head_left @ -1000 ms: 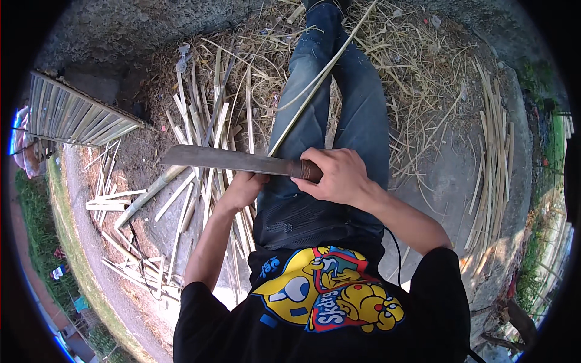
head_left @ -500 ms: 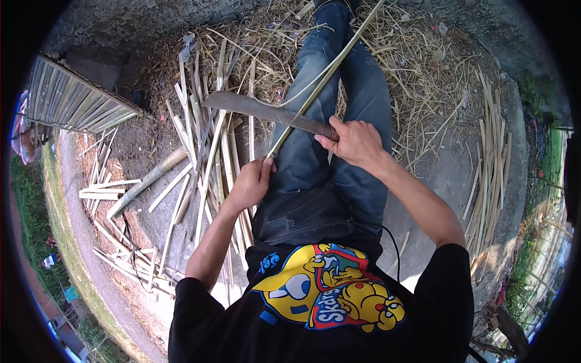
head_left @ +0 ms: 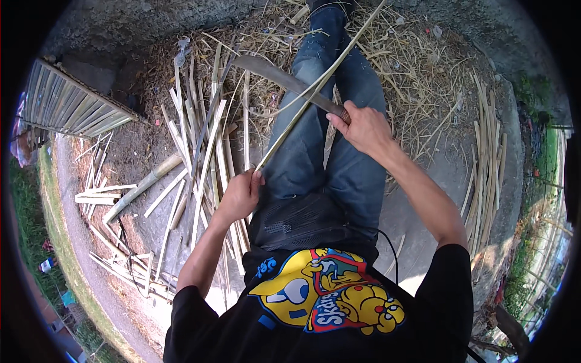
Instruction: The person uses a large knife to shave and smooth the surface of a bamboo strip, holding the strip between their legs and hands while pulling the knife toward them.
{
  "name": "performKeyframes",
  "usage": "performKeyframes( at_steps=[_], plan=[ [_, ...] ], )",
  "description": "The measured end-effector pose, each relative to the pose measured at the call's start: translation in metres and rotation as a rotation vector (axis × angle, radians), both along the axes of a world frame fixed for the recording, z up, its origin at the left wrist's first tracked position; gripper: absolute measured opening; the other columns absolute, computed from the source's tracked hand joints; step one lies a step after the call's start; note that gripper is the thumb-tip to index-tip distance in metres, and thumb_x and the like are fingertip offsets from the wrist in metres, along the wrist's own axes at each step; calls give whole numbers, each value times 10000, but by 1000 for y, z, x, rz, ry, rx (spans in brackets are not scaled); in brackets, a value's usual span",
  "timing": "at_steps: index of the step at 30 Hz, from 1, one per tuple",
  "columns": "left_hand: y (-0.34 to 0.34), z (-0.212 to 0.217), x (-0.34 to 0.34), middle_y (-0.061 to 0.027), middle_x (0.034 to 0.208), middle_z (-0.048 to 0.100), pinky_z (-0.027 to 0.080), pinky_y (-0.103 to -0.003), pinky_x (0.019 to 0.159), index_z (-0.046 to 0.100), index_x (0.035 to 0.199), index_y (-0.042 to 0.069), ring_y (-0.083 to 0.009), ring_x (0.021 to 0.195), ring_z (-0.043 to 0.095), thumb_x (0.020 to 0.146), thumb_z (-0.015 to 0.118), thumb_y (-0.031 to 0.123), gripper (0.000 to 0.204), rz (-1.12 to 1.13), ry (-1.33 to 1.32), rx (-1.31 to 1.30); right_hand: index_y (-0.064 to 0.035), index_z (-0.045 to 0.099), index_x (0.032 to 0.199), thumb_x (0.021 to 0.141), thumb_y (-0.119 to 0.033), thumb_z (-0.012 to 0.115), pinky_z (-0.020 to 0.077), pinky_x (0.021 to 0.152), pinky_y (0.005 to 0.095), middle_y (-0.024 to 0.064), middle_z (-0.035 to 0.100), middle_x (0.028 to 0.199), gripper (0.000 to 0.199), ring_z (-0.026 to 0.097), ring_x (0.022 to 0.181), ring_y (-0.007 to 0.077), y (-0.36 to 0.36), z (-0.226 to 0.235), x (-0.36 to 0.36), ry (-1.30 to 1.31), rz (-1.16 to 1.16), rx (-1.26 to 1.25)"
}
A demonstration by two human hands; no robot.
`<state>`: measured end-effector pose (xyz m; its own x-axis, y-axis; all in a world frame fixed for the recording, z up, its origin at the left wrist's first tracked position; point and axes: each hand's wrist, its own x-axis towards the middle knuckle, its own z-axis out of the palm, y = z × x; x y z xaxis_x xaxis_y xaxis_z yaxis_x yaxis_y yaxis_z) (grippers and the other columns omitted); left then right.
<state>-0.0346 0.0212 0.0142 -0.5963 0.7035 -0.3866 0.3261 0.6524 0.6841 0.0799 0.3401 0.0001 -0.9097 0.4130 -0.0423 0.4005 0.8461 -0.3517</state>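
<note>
Right grip (head_left: 363,128) closed on the curved knife (head_left: 284,81); left grip (head_left: 241,195) clasps the bamboo strip (head_left: 315,88), blade seemingly touching it

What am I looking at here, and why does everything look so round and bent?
There is no machine: a person wears a wide-angle camera on the head, looking down at their own body and hands. That lens bends straight edges toward the rim. The person sits on the ground with legs in blue jeans stretched out ahead. The right hand has its grip closed on the handle of a long curved knife. The left hand pinches the near end of a thin bamboo strip, which runs away across the blade. On the person's left lies a pile of split bamboo slats, farther left a woven bamboo panel. Another bundle of slats lies on the right, amid dry shavings.
</note>
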Motion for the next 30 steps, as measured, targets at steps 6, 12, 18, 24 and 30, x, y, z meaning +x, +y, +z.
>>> performKeyframes(
  at_steps=[6,12,18,24,30],
  plan=[
    [-24,0,-4,-273,730,640,491,-512,696,638,904,-23,-483,747,644,1085,448,250,378,-40,4,-38,-106,590,960,932,-644,589,552,567,549,159,688,713,539,705,660,411,-56,15,10,-56,261,44],
    [-70,-10,-26,-283,702,612,469,-516,627,628,844,-49,-494,694,616,1075,501,292,431,-45,101,-41,-55,605,1010,979,-619,529,569,640,545,205,689,706,569,704,722,433,66,-4,-11,-64,-44,173],
    [-87,-23,-27,-309,658,554,420,-542,593,588,790,-65,-529,654,555,1037,576,290,433,0,161,-151,-2,614,985,993,-602,517,574,658,550,226,696,703,608,714,719,440,31,-3,-3,28,-71,81],
    [-96,-35,-13,-303,640,552,422,-541,584,585,764,-55,-523,639,562,1051,551,306,462,1,213,-124,-5,616,948,1005,-558,554,529,638,529,204,663,677,560,684,712,455,16,-6,-14,73,-138,-227],
    [-79,-33,-20,-312,658,560,431,-534,594,590,765,-56,-524,666,574,1065,522,351,509,-9,161,-173,9,635,879,1007,-536,575,504,640,500,202,652,674,563,677,718,445,10,-12,-13,166,-134,-360]
  ],
)
